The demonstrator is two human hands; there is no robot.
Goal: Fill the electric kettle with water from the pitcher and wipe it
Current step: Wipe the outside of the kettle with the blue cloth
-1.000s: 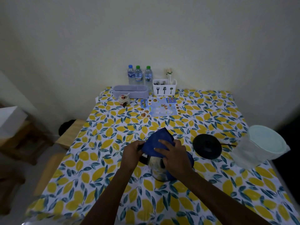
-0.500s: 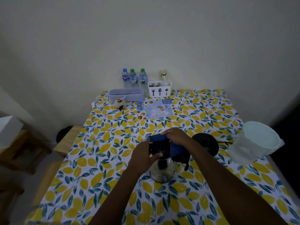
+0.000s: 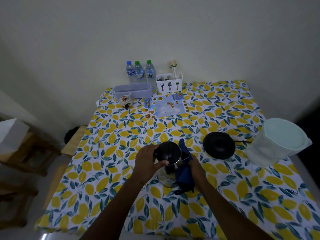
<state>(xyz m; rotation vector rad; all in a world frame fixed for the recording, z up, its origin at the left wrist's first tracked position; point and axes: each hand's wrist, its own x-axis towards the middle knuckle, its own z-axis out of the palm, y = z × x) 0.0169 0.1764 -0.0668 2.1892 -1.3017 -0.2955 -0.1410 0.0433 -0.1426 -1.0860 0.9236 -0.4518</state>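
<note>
The steel electric kettle [image 3: 168, 154] with its black lid stands on the lemon-print table [image 3: 121, 179] in front of me. My left hand [image 3: 147, 161] grips its left side, thumb across the lid's near edge. My right hand [image 3: 194, 166] presses a blue cloth [image 3: 184, 175] against the kettle's right side; the cloth hangs down to the table. The kettle's black round base [image 3: 219, 145] lies apart to the right, its cord running right. A translucent pitcher [image 3: 278, 142] with a pale green lid stands at the right table edge.
Along the far edge by the wall stand three water bottles [image 3: 139, 72], a white cutlery caddy [image 3: 169, 83], a lilac box [image 3: 132, 90], a small jar [image 3: 125, 101] and a printed menu card [image 3: 165, 106]. Wooden stools [image 3: 72, 142] stand left of the table.
My right hand has carried the blue cloth from the kettle's top down to its right side. The black lid now shows. My left hand has stayed on the kettle's left side.
</note>
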